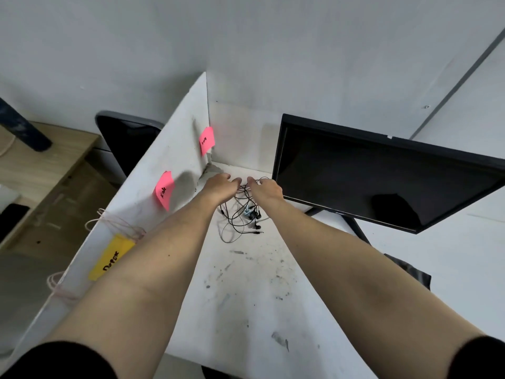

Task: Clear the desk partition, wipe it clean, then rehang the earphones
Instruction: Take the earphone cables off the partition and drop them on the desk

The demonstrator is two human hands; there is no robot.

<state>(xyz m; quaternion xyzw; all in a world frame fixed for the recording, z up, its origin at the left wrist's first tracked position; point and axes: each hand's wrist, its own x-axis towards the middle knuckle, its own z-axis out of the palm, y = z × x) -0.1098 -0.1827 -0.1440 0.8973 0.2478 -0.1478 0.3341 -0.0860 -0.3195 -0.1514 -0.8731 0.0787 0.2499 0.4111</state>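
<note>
Both hands at 12 o'clock: left hand (221, 184) and right hand (266, 187) curl around tangled black earphones (243, 212). Cords trail onto desk (246, 296); partition (153, 192) at 9 o'clock.

Office cubicle: white partition (153, 170), monitor (382, 176), sticky notes (164, 190).

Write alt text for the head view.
Both hands, left and right, reach into tangled black earphones on a smudged white desk. The partition at left bears sticky notes; a dark monitor stands at right.
</note>
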